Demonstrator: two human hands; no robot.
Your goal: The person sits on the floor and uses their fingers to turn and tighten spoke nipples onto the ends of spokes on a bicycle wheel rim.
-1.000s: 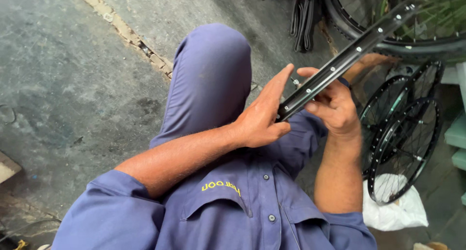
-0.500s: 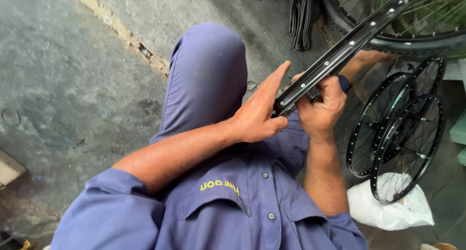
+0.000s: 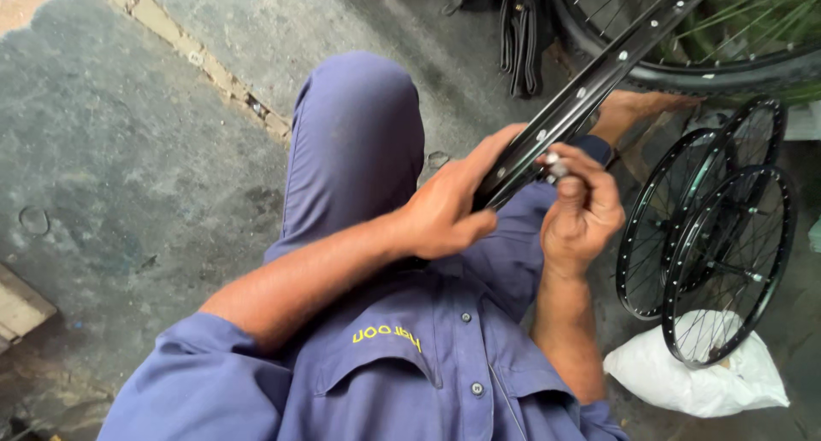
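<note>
I sit in blue work clothes with a black bicycle rim (image 3: 590,86) slanting from my lap up to the top right. My left hand (image 3: 449,206) grips the rim's lower end, thumb under it and fingers along its edge. My right hand (image 3: 581,206) is closed around a small silvery part (image 3: 554,165), pressed against the rim's inner face near a spoke hole. What kind of part it is cannot be made out.
Two black spoked wheels (image 3: 710,236) lean at the right, over a white plastic bag (image 3: 693,377). A tyred wheel (image 3: 727,56) and folded black inner tubes (image 3: 520,30) lie at the top. Grey concrete floor (image 3: 128,150) spreads to the left.
My right hand has turned over and closed on the small part at the rim. The rim and both hands have shifted slightly left and down in view.
</note>
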